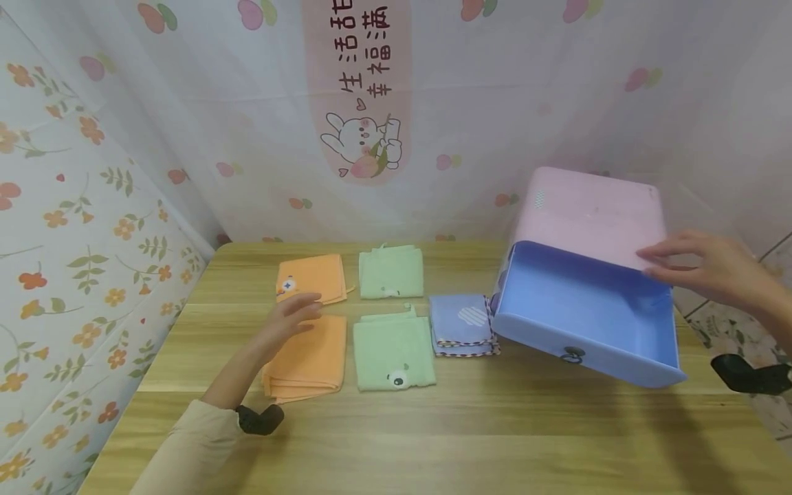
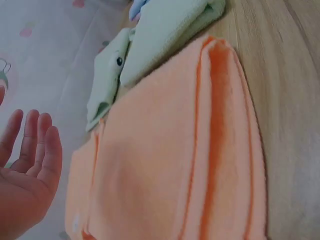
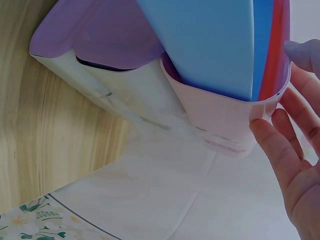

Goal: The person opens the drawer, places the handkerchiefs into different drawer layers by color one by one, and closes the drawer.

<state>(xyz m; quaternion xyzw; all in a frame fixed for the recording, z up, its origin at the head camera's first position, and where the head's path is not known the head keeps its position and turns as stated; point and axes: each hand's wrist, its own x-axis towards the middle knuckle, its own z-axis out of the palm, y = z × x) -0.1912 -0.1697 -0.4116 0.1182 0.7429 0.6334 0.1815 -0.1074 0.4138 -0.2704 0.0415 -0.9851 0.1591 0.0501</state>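
My left hand (image 1: 291, 323) hovers by two folded orange towels (image 1: 312, 354), fingers relaxed and holding nothing. In the left wrist view that hand (image 2: 30, 175) is beside the orange towel (image 2: 145, 145). My right hand (image 1: 702, 265) has its fingertips at the right front edge of a pink drawer box (image 1: 594, 213). Its blue top drawer (image 1: 581, 295) is pulled out, its inside bare. In the right wrist view, loosely extended fingers (image 3: 280, 150) touch the box's pink corner (image 3: 220, 115).
Two folded green towels (image 1: 394, 354) lie in the middle of the wooden table (image 1: 433, 440). Folded blue towels (image 1: 460, 323) with a striped trim lie against the drawer box's left side. A patterned curtain (image 1: 247, 124) hangs behind the table.
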